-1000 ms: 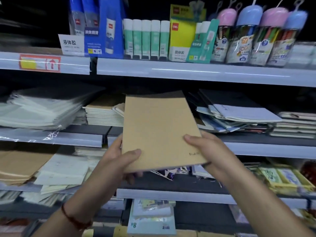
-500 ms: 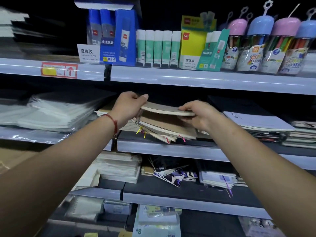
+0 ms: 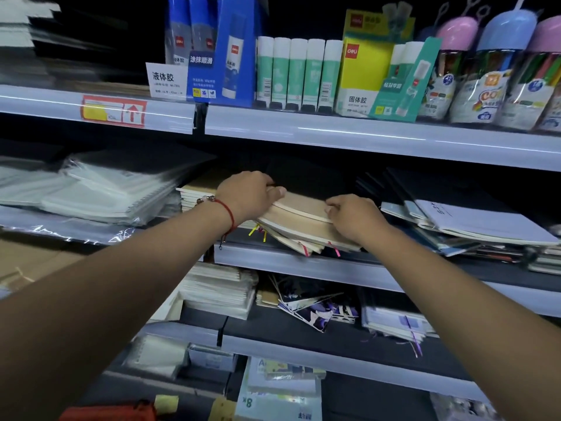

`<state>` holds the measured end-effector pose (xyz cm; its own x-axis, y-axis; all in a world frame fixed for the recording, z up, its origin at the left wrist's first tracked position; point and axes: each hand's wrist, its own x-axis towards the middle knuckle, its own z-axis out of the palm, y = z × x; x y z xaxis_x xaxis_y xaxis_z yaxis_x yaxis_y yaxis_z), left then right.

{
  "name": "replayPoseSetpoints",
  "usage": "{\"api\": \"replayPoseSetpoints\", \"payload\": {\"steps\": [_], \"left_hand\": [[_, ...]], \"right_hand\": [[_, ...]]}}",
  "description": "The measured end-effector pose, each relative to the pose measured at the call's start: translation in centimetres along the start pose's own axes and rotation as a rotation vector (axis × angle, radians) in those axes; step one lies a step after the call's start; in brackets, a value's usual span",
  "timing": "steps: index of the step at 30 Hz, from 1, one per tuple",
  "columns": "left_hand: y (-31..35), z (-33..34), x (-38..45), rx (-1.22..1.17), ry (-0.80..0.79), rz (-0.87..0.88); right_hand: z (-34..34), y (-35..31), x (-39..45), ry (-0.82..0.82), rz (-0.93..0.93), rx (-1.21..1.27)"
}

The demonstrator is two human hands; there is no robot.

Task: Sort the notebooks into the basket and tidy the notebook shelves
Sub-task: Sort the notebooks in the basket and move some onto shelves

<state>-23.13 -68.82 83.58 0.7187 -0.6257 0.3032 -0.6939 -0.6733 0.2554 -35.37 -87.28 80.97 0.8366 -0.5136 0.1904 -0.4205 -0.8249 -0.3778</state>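
Observation:
A brown kraft-cover notebook (image 3: 303,205) lies on top of a slanted pile of tan notebooks (image 3: 306,235) with yellow and pink ribbon markers on the middle shelf (image 3: 303,262). My left hand (image 3: 249,196) grips the top notebook's left edge, fingers curled over it. Its right corner is pinched by my right hand (image 3: 352,218). A neat stack of brown notebooks (image 3: 197,192) sits just left of the pile. No basket is in view.
Wrapped spiral notebooks (image 3: 100,189) fill the left of the shelf, loose dark and white notebooks (image 3: 473,223) the right. Glue sticks (image 3: 297,74) and pen tubs (image 3: 491,74) stand on the shelf above. More notebooks (image 3: 218,290) lie on the lower shelves.
A second ago I held the brown notebook up in front of me. It now lies on the slanted pile on the middle shelf, both hands still on its edges, pressed lower than half a second ago.

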Motion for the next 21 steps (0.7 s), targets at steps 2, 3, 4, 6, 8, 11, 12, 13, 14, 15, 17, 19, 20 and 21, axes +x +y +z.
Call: {"api": "replayPoseSetpoints", "payload": {"steps": [2, 3, 4, 6, 8, 11, 12, 13, 14, 15, 17, 19, 20, 21], "left_hand": [[-0.2, -0.1, -0.5, -0.070, -0.024, -0.001], [-0.3, -0.2, -1.1, -0.133, -0.016, 0.003], [-0.5, -0.3, -1.8, -0.198, 0.021, 0.013], [-1.2, -0.2, -4.1, -0.323, 0.160, 0.022], [-2.2, 0.4, -7.3, -0.389, 0.270, -0.003], [-5.5, 2.5, -12.9, -0.281, 0.257, -0.070], [-7.1, 3.6, -14.9, -0.229, 0.221, -0.101], [-8.8, 4.8, -16.8, -0.189, 0.169, -0.148], [-10.7, 6.1, -18.7, -0.161, 0.106, -0.210], [-12.7, 7.4, -20.8, -0.138, 0.044, -0.278], [-16.5, 9.8, -25.2, -0.115, -0.072, -0.419], [-19.8, 11.7, -29.6, -0.104, -0.173, -0.520], [-21.3, 12.5, -31.7, -0.110, -0.215, -0.564], [-23.0, 13.5, -33.8, -0.118, -0.254, -0.626]], "right_hand": [[-0.1, 0.0, -0.1, -0.007, -0.014, -0.002], [-0.4, 0.0, -0.3, -0.020, -0.022, 0.003], [-0.6, -0.1, -0.5, -0.037, -0.027, 0.014], [-1.1, -0.5, -1.1, -0.037, -0.050, 0.037], [-1.1, -1.7, -2.3, 0.094, -0.176, 0.036], [0.1, -5.7, -6.5, 0.252, -0.577, 0.124], [1.0, -7.3, -8.2, 0.218, -0.699, 0.141], [2.2, -8.8, -9.7, 0.160, -0.802, 0.145], [3.8, -10.2, -10.9, 0.081, -0.883, 0.150], [6.0, -11.4, -11.9, -0.018, -0.938, 0.147], [10.8, -13.8, -13.4, -0.247, -0.989, 0.109], [16.4, -15.7, -14.4, -0.442, -1.024, 0.046], [19.3, -16.5, -14.8, -0.531, -1.032, 0.020], [22.2, -17.2, -15.3, -0.614, -1.032, 0.004]]}}
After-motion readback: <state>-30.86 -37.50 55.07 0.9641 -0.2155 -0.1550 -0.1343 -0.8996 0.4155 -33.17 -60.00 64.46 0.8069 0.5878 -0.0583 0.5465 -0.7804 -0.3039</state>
